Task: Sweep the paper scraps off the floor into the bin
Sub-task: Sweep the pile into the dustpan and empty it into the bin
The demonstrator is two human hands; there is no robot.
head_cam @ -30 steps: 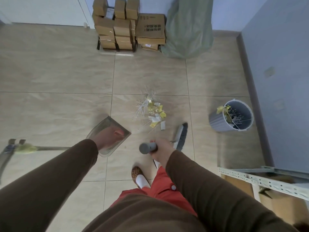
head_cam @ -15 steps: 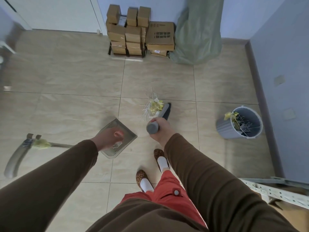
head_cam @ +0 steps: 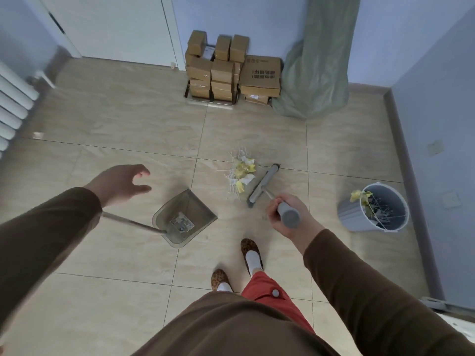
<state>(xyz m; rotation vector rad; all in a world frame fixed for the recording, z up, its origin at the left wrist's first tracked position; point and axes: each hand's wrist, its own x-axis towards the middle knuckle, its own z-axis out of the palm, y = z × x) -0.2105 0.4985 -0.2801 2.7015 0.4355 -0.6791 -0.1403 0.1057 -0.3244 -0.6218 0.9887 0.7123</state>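
Observation:
A small heap of yellow and white paper scraps (head_cam: 241, 173) lies on the tiled floor ahead of my feet. My right hand (head_cam: 284, 214) grips the grey broom handle; the broom head (head_cam: 262, 185) rests on the floor just right of the heap. A translucent grey dustpan (head_cam: 185, 217) lies flat on the floor left of the heap, its thin metal handle running under my left sleeve. My left hand (head_cam: 122, 183) hovers above and left of the pan, fingers spread and loosely curved, holding nothing. The grey bin (head_cam: 376, 207) stands at the right and holds scraps.
Stacked cardboard boxes (head_cam: 231, 70) and a green sack (head_cam: 314, 80) stand against the far wall. A white radiator (head_cam: 11, 104) is at the left, a door (head_cam: 110, 27) behind. The right wall runs close past the bin. My feet (head_cam: 237, 263) stand behind the pan.
My left hand has lifted off the dustpan and moved left, now holding nothing. The broom head has swung to the right side of the heap. The view has tilted up.

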